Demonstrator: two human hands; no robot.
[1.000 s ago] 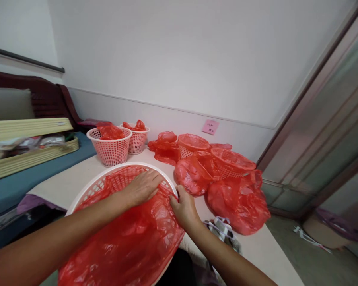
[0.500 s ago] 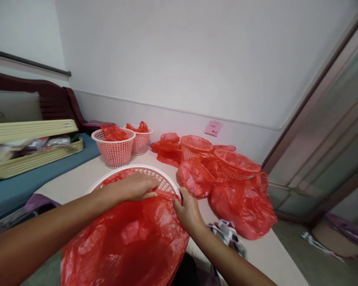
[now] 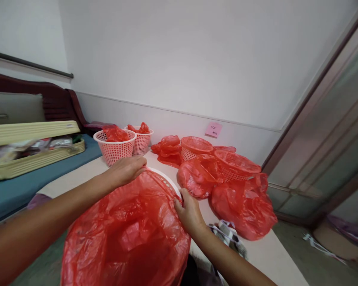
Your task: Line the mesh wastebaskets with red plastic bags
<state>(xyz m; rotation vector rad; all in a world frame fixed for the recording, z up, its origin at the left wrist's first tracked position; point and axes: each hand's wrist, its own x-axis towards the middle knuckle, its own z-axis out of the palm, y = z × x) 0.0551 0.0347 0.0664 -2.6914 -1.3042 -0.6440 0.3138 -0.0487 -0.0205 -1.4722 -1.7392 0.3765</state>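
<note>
A large red plastic bag [image 3: 128, 234] hangs open toward me, spread over the near side of a white basket [image 3: 164, 178] with a perforated rim. Most of that basket is hidden behind the film. My left hand [image 3: 129, 169] pinches the bag's edge at the far side of the rim. Closed on the right side of the rim is my right hand [image 3: 189, 210], its thumb pressing the bag's edge against the basket.
Behind stand two pink perforated baskets [image 3: 116, 149] with red bags inside. To the right are red-lined baskets [image 3: 238, 163] with bags draped outward. A patterned cloth [image 3: 228, 238] lies on the white table [image 3: 268, 258]; an open yellow suitcase [image 3: 35, 157] is at left.
My left hand has moved up and away from me, drawing the bag's edge over the rim and covering more of the basket's opening. My right hand stays at the rim.
</note>
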